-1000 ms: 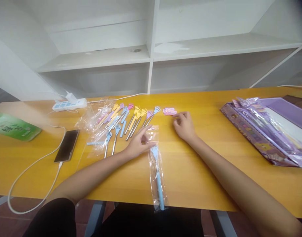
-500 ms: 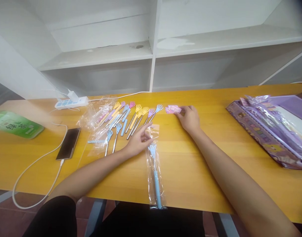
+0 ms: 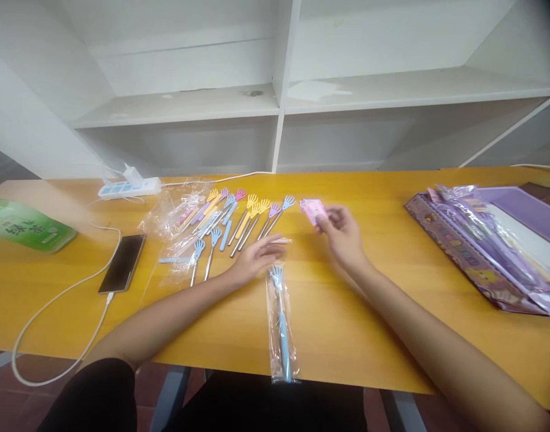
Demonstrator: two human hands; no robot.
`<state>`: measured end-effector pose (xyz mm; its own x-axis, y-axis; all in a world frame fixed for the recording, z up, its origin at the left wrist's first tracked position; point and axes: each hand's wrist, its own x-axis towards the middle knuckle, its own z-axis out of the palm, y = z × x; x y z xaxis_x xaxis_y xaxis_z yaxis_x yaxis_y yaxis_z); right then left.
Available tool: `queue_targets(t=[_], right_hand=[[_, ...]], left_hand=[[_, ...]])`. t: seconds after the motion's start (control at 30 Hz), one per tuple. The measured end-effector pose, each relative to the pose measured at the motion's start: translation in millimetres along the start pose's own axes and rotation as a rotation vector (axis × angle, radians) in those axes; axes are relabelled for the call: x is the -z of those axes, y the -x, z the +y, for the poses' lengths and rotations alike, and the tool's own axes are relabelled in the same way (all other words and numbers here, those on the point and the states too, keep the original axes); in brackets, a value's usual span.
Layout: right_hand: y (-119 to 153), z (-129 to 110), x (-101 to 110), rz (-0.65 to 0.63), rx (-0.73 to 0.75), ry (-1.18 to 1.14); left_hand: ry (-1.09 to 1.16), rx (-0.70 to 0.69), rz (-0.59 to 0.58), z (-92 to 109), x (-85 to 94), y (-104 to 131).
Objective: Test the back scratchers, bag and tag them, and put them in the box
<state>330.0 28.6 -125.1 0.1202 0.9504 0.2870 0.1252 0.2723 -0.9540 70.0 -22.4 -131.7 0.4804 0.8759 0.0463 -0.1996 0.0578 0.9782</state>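
A blue telescopic back scratcher (image 3: 283, 339) lies in a clear plastic bag (image 3: 291, 354) at the table's front edge, its claw end pointing away from me. My left hand (image 3: 255, 259) is at the bag's top end, fingers stretched out and apart beside the raised flap. Between the thumb and fingers of my right hand (image 3: 344, 235) is a small pink card (image 3: 315, 211), held above the table. Several more back scratchers in yellow, purple, pink and blue lie left of my hands, such as a yellow back scratcher (image 3: 264, 207).
Crumpled clear bags (image 3: 160, 215) lie among the scratchers at left. Beyond them are a phone (image 3: 122, 263) on a white cable, a power strip (image 3: 129, 188) and a green bottle (image 3: 32, 227). A purple box (image 3: 463, 255) with packaged items sits at right. Shelves (image 3: 281, 108) stand behind the table.
My right hand has lifted the pink card off the table and tilted it toward me. The bag's flap, flat before, now stands up by my left hand's fingers, which have straightened.
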Motion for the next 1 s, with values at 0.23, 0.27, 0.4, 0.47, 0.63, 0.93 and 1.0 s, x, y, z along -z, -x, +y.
queue_targets(t=[0.23,0.27,0.4,0.47,0.63,0.93,1.0], right_hand=[[50.6,-7.9,-22.5,-0.190,0.041,0.018],[51.2,-8.5,-21.9,-0.187,0.054,0.040],[49.3,-10.7,-18.1,-0.202,0.026,0.021],[49.6,-11.2,-17.2,-0.195,-0.026,-0.008],[54.3,-13.9,-16.6,-0.210,0.041,0.002],[53.4,-23.1,-12.8,-0.219,0.397,0.352],[52.7,-20.7,-12.6,-0.243,0.448,0.351]], left_hand=[[0.328,0.096,0.027,13.6,-0.2,-5.2],[0.346,0.107,0.021,15.2,0.0,-5.5],[0.382,0.166,-0.031,18.0,0.5,-5.9],[0.387,0.181,-0.067,17.7,-0.1,-5.8],[0.458,0.185,-0.075,14.9,-1.1,-5.8],[0.531,0.207,-0.076,16.3,1.4,-5.1],[0.549,0.214,-0.065,17.2,1.6,-4.8]])
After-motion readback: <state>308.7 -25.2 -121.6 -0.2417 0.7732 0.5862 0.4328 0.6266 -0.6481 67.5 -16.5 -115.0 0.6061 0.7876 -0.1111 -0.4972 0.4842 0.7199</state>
